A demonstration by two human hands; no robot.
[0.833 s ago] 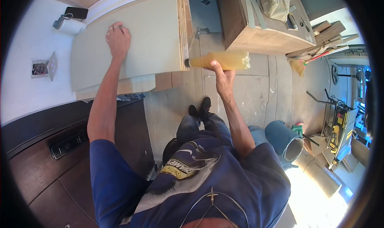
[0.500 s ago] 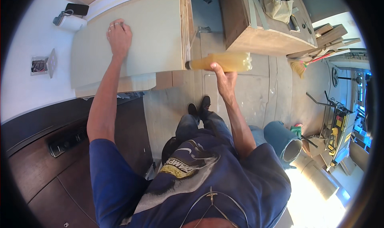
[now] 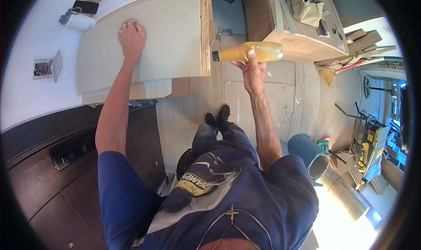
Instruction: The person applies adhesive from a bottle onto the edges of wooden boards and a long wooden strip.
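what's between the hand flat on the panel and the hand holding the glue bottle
In the head view, between the left hand and the right hand with the yellow bottle lie bare grey-green panel and its layered plywood edge.

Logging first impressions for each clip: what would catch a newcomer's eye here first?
The yellow glue bottle, held sideways in the right hand, its dark nozzle at the edge of the pale panel. The left hand rests flat on that panel, upper left. A cluttered workshop floor lies at right.
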